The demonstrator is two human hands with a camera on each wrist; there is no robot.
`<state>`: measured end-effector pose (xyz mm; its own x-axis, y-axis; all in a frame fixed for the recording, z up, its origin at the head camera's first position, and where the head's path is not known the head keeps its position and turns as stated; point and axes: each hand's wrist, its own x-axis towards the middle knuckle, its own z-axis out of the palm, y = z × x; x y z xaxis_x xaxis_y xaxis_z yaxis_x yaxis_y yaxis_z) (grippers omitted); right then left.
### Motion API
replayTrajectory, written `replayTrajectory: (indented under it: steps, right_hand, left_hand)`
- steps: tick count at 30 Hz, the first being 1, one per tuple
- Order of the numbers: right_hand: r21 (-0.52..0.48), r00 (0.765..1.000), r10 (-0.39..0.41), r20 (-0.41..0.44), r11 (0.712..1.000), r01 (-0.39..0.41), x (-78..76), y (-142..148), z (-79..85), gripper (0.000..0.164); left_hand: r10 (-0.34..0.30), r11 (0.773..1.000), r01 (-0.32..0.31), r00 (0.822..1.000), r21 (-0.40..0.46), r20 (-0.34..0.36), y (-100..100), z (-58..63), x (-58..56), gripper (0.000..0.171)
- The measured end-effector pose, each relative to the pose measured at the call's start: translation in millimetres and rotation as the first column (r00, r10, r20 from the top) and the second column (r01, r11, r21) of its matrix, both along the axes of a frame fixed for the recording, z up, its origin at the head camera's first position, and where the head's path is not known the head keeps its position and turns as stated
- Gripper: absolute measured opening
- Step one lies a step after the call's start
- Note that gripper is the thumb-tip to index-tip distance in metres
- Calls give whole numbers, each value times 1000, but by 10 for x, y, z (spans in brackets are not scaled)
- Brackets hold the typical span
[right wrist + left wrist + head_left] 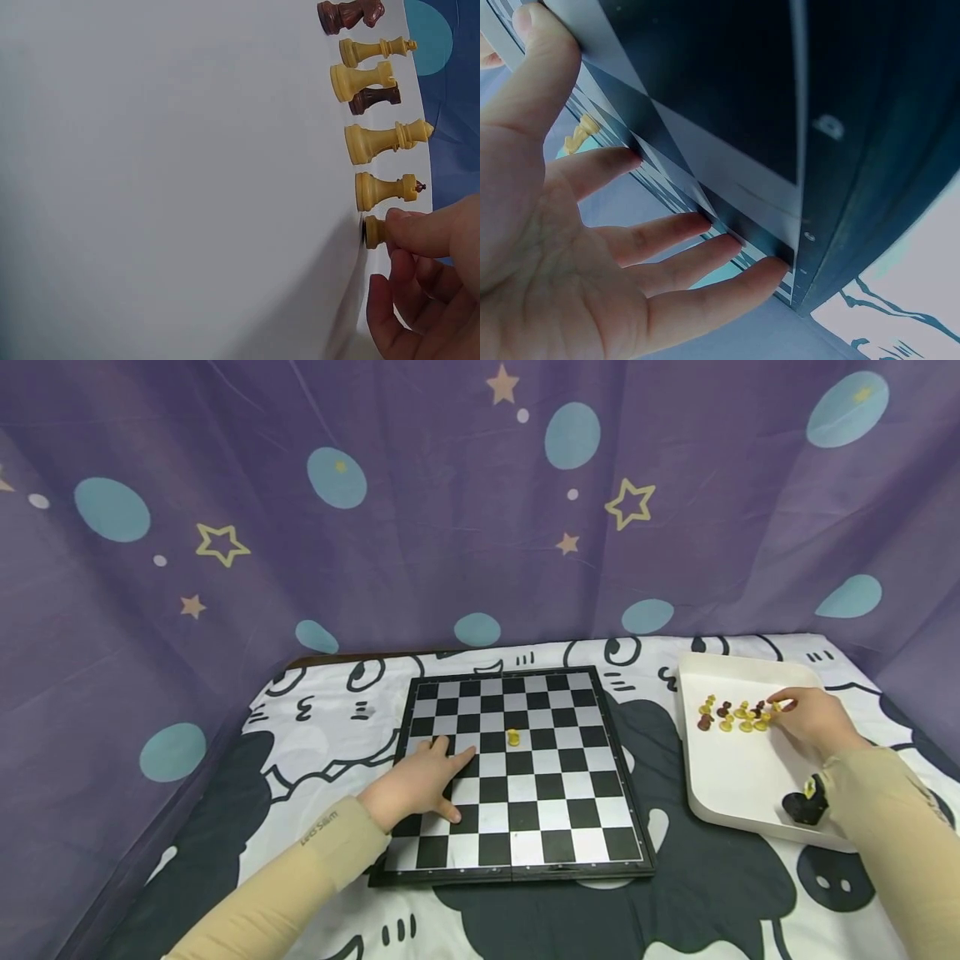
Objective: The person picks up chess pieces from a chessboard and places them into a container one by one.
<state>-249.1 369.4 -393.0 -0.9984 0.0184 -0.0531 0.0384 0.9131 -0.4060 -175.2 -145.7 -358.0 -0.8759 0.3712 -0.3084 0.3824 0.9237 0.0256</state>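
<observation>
A black-and-white chessboard (492,814) lies flat, with one yellow chess piece (513,737) standing near its middle. My left hand (412,783) touches the board's left side with fingertips and thumb spread. To the right, my right hand (813,718) reaches into a white tray (731,777). In the right wrist view, thumb and fingers pinch a small yellow chess piece (374,232); its top is hidden by the fingers. Beside it in a row stand a yellow rook (382,191), other yellow pieces and a dark brown knight (349,15).
Several yellow and brown pieces stand toward the back of the tray. A black object (804,808) with a yellow patch shows beside the right sleeve, over the tray. A cartoon-print cloth (555,918) covers the table, and a purple curtain (420,568) hangs behind it.
</observation>
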Motion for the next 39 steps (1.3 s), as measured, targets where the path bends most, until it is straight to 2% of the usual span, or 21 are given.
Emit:
replayTrajectory:
  steps: [7,16,22,35,39]
  right_hand:
    - [-13,999,14,-42,1000,-15,31,10,35,37]
    - [-45,1000,-14,6,999,14,56,8,100,39]
    - [-14,996,60,-62,998,-61,38,15,186,35]
    - [-25,989,102,-105,994,-105,39,-198,315,31]
    - [-28,982,127,-141,991,-132,54,-292,351,30]
  left_hand:
    - [1,1000,-1,1000,3,3,0,1,12,96]
    - [5,1000,-5,1000,10,8,9,30,26,95]
    - [9,1000,-9,1000,6,13,10,41,25,95]
    - [-1,1000,1,1000,8,12,1,31,18,95]
    - [0,1000,0,1000,2,12,0,24,8,96]
